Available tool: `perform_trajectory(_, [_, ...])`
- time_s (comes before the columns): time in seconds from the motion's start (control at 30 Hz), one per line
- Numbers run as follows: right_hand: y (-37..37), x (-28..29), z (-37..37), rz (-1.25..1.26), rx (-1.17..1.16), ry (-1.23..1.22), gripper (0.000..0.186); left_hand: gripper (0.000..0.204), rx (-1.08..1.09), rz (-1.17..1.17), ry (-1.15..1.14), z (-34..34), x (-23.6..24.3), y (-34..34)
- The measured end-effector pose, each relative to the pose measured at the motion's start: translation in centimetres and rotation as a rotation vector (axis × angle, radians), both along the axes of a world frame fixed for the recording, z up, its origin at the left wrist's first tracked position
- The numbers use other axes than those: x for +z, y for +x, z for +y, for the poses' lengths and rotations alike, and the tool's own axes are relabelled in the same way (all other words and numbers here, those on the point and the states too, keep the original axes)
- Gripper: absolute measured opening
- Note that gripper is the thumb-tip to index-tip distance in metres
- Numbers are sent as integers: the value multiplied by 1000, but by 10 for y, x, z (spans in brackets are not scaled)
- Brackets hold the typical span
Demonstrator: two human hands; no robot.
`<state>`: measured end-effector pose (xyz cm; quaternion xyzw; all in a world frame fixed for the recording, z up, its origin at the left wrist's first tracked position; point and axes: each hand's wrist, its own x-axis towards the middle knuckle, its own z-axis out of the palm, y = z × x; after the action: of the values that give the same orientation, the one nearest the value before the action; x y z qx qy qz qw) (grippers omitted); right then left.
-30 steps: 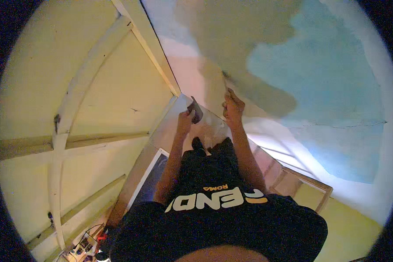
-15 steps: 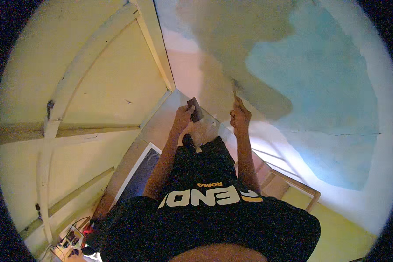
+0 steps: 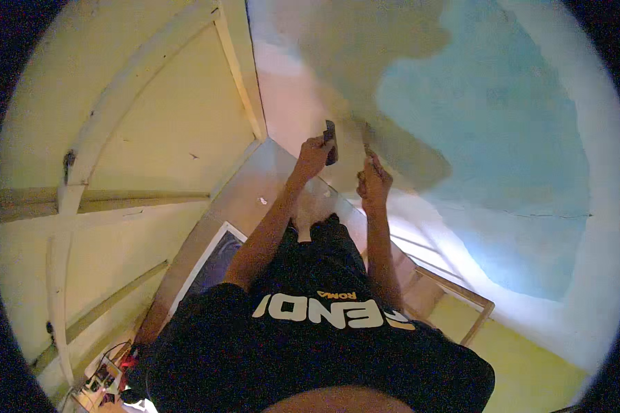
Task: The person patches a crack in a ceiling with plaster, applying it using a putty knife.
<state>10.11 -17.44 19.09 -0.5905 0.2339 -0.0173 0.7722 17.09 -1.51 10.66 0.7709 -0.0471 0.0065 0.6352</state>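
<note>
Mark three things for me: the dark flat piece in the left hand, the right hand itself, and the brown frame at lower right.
Dark flat piece (image 3: 331, 146): head view, on its dark face.
Right hand (image 3: 374, 183): head view, mid-hand.
Brown frame (image 3: 455, 286): head view, on its upper rail.

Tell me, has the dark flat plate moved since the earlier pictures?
Yes: the dark flat plate in the left hand has moved up and rightward in view, away from the pale-yellow wooden post.

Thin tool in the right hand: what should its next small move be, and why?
Perhaps ease the thin tool left toward the dark flat piece: the right hand grips the tool, the left hand holds the piece nearby, and a gap separates the two.
</note>
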Motion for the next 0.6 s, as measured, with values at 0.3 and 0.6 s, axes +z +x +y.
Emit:
perform_trajectory(0.3, [-4, 24, 6, 136, -34, 10, 40, 29, 37, 282, -203, 8, 9, -26])
perform_trajectory(0.6, [-9, 33, -10, 133, 33, -197, 37, 29, 129, 202, -235, 18, -8, -33])
